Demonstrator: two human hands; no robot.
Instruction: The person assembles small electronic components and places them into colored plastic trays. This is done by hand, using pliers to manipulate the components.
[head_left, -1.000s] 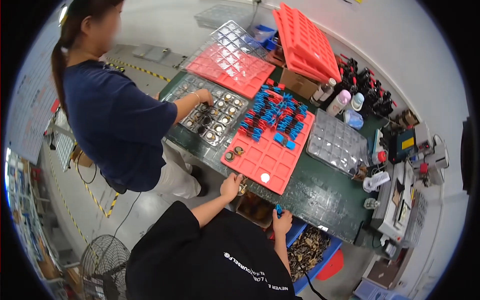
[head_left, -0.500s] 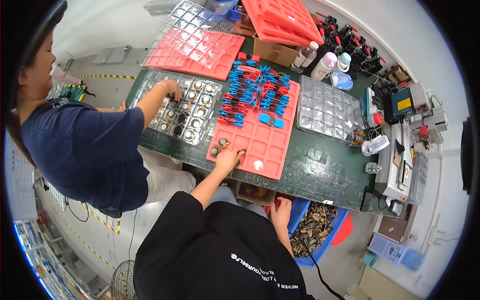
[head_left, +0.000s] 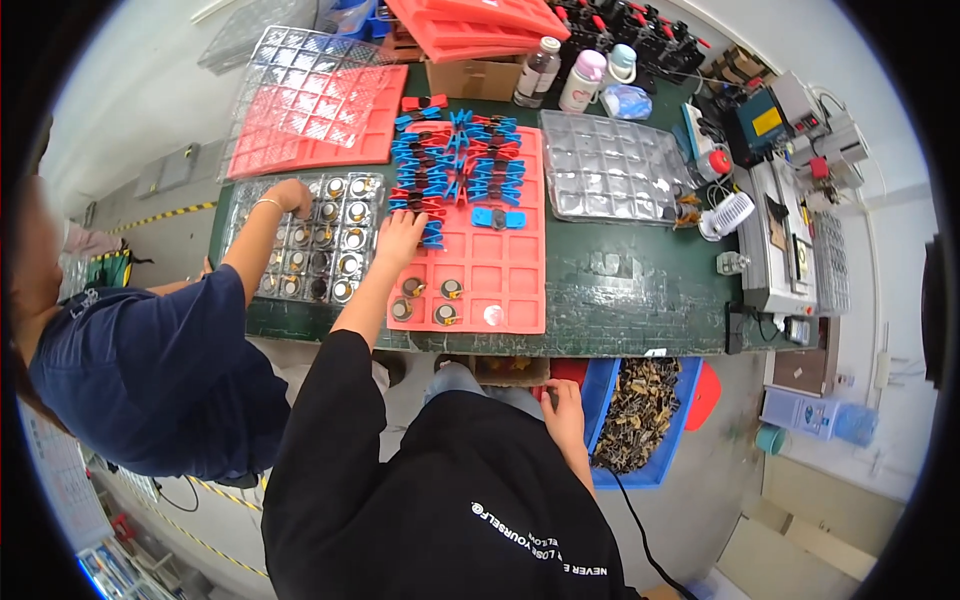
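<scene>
My left hand (head_left: pixel 402 238) is over the front left end of a cluster of blue and red spring clamps (head_left: pixel 458 165), its fingers bent round the left part of one clamp (head_left: pixel 432 236). The clamps sit in rows on a red compartment tray (head_left: pixel 515 285), and dark parts show between their jaws. Several round metal parts (head_left: pixel 446 314) with yellowish tabs lie in the tray's near left pockets. Below the table's front edge, my right hand (head_left: pixel 566 412) is closed, with a small dark bit showing at the fingers; what it holds is unclear.
At left, a co-worker's hand (head_left: pixel 292 197) reaches into a clear tray (head_left: pixel 376 190) of round parts. An empty clear tray (head_left: pixel 610 165), bottles (head_left: pixel 583 82) and a small white fan (head_left: pixel 727 216) stand to the right. A blue bin (head_left: pixel 655 470) of small dark and tan pieces is below the table.
My left hand has moved away from the round parts at the tray's near left, up to the clamps. The view has shifted. My right hand stays low by the table edge.
</scene>
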